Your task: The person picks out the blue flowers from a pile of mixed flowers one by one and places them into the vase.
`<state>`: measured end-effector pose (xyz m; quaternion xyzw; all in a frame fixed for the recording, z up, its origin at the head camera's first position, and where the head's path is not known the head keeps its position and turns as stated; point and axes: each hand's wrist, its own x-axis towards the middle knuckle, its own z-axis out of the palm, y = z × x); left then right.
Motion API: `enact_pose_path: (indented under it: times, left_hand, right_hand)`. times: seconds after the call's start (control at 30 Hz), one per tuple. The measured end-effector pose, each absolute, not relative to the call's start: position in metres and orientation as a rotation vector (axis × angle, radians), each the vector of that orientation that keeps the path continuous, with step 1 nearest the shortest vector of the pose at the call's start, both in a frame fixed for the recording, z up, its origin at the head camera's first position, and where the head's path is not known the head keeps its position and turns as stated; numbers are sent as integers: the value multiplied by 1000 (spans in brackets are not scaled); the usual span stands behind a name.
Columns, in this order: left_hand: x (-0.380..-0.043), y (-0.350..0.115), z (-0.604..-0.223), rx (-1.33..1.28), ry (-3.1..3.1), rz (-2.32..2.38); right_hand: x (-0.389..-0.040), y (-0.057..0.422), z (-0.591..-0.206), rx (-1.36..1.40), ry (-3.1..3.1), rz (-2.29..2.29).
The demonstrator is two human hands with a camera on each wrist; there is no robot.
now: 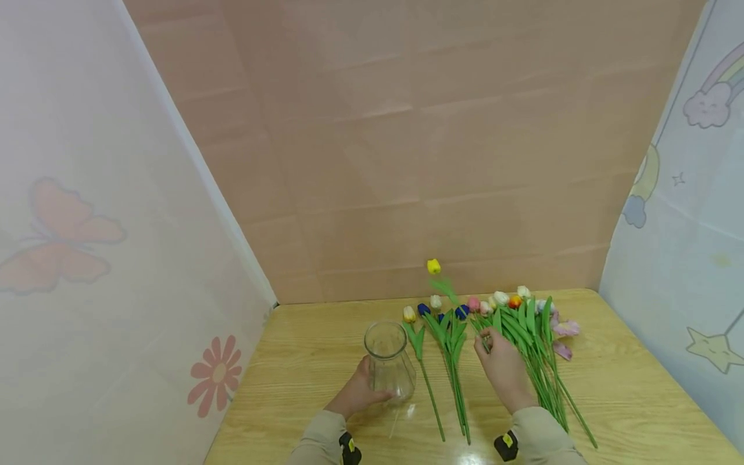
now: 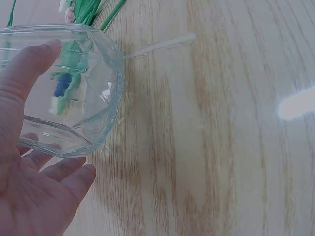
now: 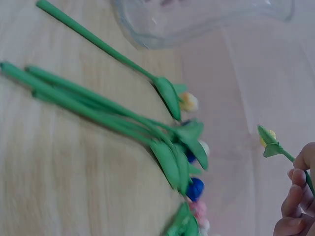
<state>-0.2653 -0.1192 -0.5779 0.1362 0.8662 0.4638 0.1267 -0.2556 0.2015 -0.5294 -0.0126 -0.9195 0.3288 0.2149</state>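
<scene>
My left hand (image 1: 359, 391) holds a clear glass vase (image 1: 401, 371) at its lower side, with the wide mouth facing up. In the left wrist view, the thumb lies along one side of the vase (image 2: 106, 93) and the fingers on the other. My right hand (image 1: 504, 367) pinches the green stem of a yellow tulip (image 1: 433, 266), whose bloom leans up and left above the other flowers. The right wrist view shows that tulip's leafy head (image 3: 268, 137) beyond the curled fingers (image 3: 290, 200). The vase's inside shows no stems.
A single cream tulip (image 1: 409, 314) lies right of the vase. Beside it is a small bunch with blue and white blooms (image 1: 456, 349). A larger mixed bunch (image 1: 537, 352) lies under and right of my right forearm, with purple petals (image 1: 565, 327) at its side. Wooden tabletop (image 1: 308, 336) surrounds them.
</scene>
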Motion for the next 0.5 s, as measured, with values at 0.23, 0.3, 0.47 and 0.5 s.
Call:
enact_pose_path:
  times: [0.23, 0.3, 0.47, 0.5]
  left_hand:
    - [-262, -119, -572, 392, 2508, 1362]
    - [-262, -118, -571, 394, 2507, 1366]
    - [-261, -119, -570, 404, 2530, 1337]
    - [-261, -119, -570, 407, 2534, 1333]
  right_hand:
    - [-247, 226, -527, -112, -2495, 813]
    - [-244, 233, -529, -145, -2513, 821]
    - [-238, 248, -536, -192, -2540, 815]
    - [-237, 250, -538, -206, -2548, 804]
